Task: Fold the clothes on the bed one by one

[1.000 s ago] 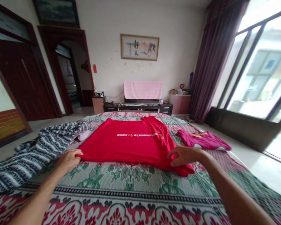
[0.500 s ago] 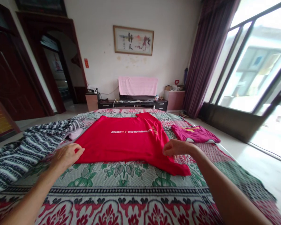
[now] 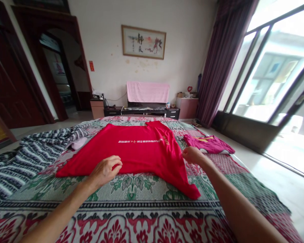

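Observation:
A red shirt [image 3: 134, 155] with a line of pale lettering lies spread on a patterned bedspread [image 3: 131, 209]. My left hand [image 3: 107, 170] is over the shirt's near edge, fingers loosely curled, a gap showing beside the thumb and no cloth visibly lifted in it. At the shirt's right edge, my right hand [image 3: 194, 156] has its fingers pinched together on the fabric; its fingertips are partly hidden. One sleeve [image 3: 192, 192] reaches toward me below that hand. Just beyond my right hand rests a folded magenta garment [image 3: 210, 143] with a yellow strip.
A black-and-white striped cloth [image 3: 32, 162] is heaped along the left side, beside a small pale pink piece [image 3: 78, 143]. Past the bed stands a low black cabinet [image 3: 114, 112] with a pink towel [image 3: 148, 91] draped above it. A glass door [image 3: 255, 77] is at the right.
My left hand has left the shirt's near-left corner and moved right along the near edge. That corner now extends farther left. My right hand has shifted slightly right and upward in view.

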### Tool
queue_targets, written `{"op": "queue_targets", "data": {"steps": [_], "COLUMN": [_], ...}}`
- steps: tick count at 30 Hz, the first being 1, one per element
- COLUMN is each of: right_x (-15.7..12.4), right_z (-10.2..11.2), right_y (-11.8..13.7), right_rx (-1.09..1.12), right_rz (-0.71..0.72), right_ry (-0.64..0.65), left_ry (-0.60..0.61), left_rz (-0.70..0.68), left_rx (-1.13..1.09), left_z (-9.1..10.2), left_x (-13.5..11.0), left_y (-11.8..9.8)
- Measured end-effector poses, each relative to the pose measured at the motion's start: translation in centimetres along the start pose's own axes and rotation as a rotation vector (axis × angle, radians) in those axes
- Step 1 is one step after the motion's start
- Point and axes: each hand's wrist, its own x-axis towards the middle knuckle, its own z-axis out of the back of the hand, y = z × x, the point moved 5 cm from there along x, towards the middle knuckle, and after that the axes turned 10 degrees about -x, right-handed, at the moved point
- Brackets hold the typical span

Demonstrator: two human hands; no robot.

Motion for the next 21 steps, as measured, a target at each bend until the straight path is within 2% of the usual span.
{"op": "queue_targets", "data": {"steps": [3,6,8,10,13,16,21], "right_x": [0.3,0.0,-0.4,-0.7,-0.8,-0.9,-1.4], "right_z": [-1.0,-1.8,-2.1,-2.3,-2.2,-1.9,-1.4], "right_y": [-0.6,-0.5,-0.4,-0.3,-0.7,-1.4,-2.0], "right_rx": [-0.085,-0.017,0.020,0.038,0.063,0.031,-0.047], "right_rz": [-0.069,-0.073,-0.043,0.006,0.044,0.030,0.027], "right_ry": [0.013,0.170,0.284,0.356,0.390,0.406,0.462], "left_ry": [0.049,0.103,0.148,0.143,0.067,0.021,0.023], "left_rz": [-0.173,-0.288,-0.303,-0.275,-0.236,-0.240,-0.250], "left_rx": [-0.059,-0.082,-0.066,-0.053,-0.079,-0.107,-0.075], "left_z": [-2.7,-5.3,-7.0,-8.2,-9.2,-9.5,-9.3], "left_x": [1.4,2.5,3.0,3.3,3.4,3.2,3.2], "left_y": [-5.1,-9.3,-10.8,-11.1,-10.4,-9.9,-10.2]}}
